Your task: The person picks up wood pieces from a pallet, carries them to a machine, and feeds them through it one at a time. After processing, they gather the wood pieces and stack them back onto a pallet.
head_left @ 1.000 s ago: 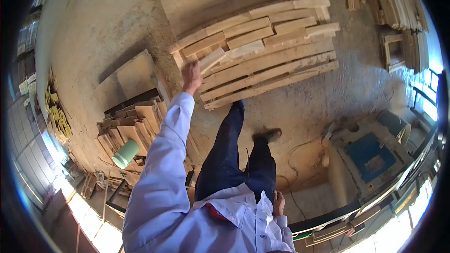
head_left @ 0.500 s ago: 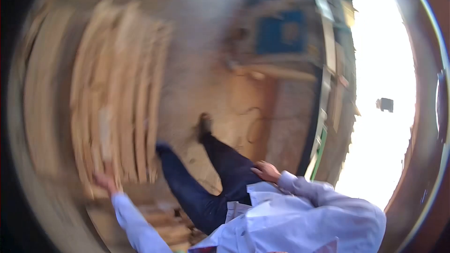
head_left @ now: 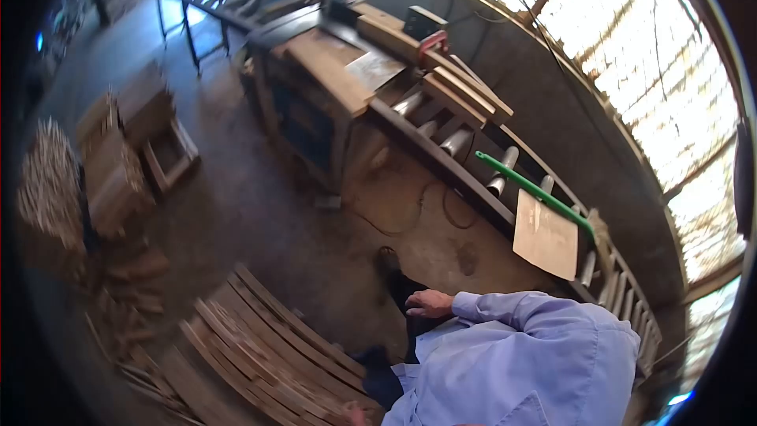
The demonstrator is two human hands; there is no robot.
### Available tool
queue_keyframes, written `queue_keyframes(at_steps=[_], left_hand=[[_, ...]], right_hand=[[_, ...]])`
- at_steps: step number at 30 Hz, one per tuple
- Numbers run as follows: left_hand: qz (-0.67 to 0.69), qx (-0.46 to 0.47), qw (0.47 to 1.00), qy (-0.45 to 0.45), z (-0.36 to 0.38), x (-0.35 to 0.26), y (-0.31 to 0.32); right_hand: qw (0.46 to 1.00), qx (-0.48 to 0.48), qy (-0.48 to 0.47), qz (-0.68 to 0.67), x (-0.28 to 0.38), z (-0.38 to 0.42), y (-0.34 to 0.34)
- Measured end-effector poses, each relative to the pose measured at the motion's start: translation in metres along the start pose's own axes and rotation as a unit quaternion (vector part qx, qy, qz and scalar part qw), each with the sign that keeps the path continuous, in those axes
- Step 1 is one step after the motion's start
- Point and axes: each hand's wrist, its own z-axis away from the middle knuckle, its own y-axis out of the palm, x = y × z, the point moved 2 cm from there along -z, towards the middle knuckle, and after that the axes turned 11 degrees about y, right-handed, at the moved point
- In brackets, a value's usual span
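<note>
At the thigh of the dark trousers, my right hand (head_left: 430, 304) rests with its fingers loosely extended and nothing in it. Only a blurred bit of my left hand (head_left: 356, 413) shows at the bottom edge, by the near end of the stack of wooden boards (head_left: 272, 347); its fingers are hidden. The boards are long, brown and laid side by side, with gaps between some of them.
A roller conveyor (head_left: 441, 159) runs along the wall, bearing a green-handled tool (head_left: 536, 193), a flat wooden panel (head_left: 546, 235) and short planks (head_left: 461, 95). A saw-like machine (head_left: 315, 102) adjoins it. Bundled wood pieces (head_left: 118, 181) lie at the left, offcuts (head_left: 130, 292) below them.
The view has swung toward the conveyor and machine, and the boards have shifted to the bottom of the picture. My left hand, earlier on the boards, is now mostly out of view.
</note>
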Motion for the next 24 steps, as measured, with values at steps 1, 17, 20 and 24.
queue_keyframes(at_steps=[1,17,20,24], left_hand=[[-0.018,0.012,1.0,0.011,-0.015,-0.032,0.007],[-0.1,0.061,0.993,0.031,-0.153,-0.373,0.199],[-0.09,0.066,0.992,0.057,-0.161,-0.412,0.219],[-0.147,0.065,0.986,0.046,-0.167,-0.427,0.227]], right_hand=[[0.999,0.006,-0.036,-0.039,0.005,-0.004,-0.024],[0.703,-0.685,0.139,-0.132,-0.259,-0.056,-0.611],[0.795,-0.549,0.19,-0.174,-0.319,-0.103,-0.653],[0.87,-0.413,0.159,-0.216,-0.328,-0.135,-0.675]])
